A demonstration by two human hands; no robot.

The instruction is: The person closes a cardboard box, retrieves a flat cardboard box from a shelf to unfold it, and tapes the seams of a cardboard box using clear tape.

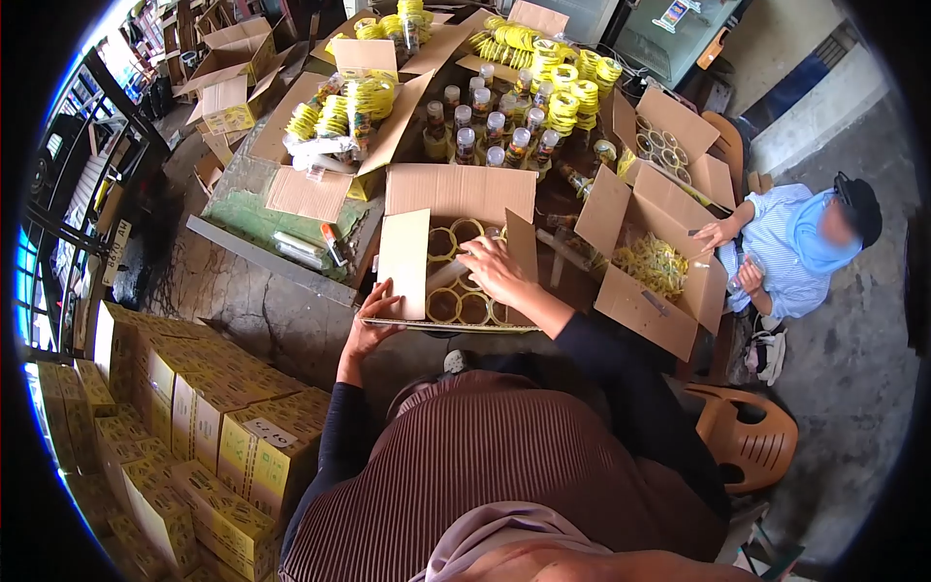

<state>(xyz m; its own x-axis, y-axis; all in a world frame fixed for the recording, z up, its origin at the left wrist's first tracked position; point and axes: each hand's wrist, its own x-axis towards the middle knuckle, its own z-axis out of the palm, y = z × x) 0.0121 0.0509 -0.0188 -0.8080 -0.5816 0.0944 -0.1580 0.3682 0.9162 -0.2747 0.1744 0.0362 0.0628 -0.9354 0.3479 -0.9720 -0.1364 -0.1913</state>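
Right hand: the right hand [495, 272] lies fingers spread and lowered inside the open carton [456, 194], fingertips on or around 1 jar top; whether it is clamped on a jar I cannot tell.
Left hand: the left hand [373, 320] is closed lightly on the carton's near-left edge, thumb over the rim, just below the raised left flap [404, 262].
Jars in the carton: round jar tops [461, 308] stand packed side by side directly under and nearer than the right hand, rims yellow-gold, centres dark.
Handling of a jar: probably rigid and smooth-sided, so likely slippery; judged moderately heavy if full and possibly breakable. The best hold seems to be around the lid or neck from above, since the neighbours leave no room at the sides.
Handling of the carton: corrugated card, stiff in the walls but floppy at the flaps; loaded, it would likely want a grip under the base, not by a flap.
Beyond the right hand: capped bottles [490, 126] stand in a cluster on the surface [242, 213], with stacks of yellow rings [572, 97] farther off.
Right of the right hand: another open carton [659, 291] of yellow pieces, with a seated co-worker's hand [716, 233] on it.
Left of the left hand: printed yellow boxes [194, 417] stacked on the floor.
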